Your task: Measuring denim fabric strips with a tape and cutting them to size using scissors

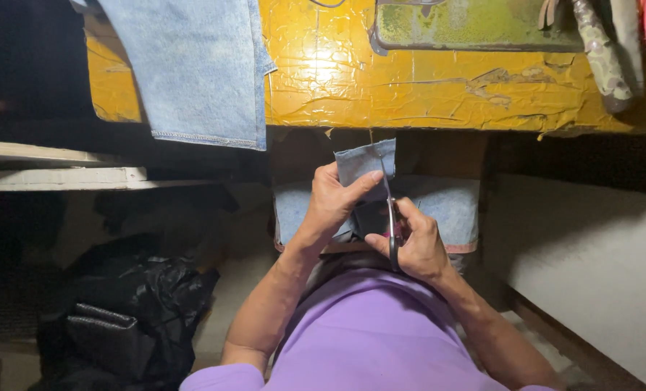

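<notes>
A yellow taped table [424,80] fills the top, jeans [200,72] hanging off its edge. Below it, the left hand [334,203] pinches a small denim piece [365,161] taut; the right hand [413,246] is closed round scissors [392,217] — blades best kept upright along the cloth's edge.

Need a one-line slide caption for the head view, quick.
Left hand holds a small denim piece while the right hand cuts it with scissors below a yellow table.

Denim piece [364,161] before table [410,87]; bag [131,304] left, on floor.
</notes>
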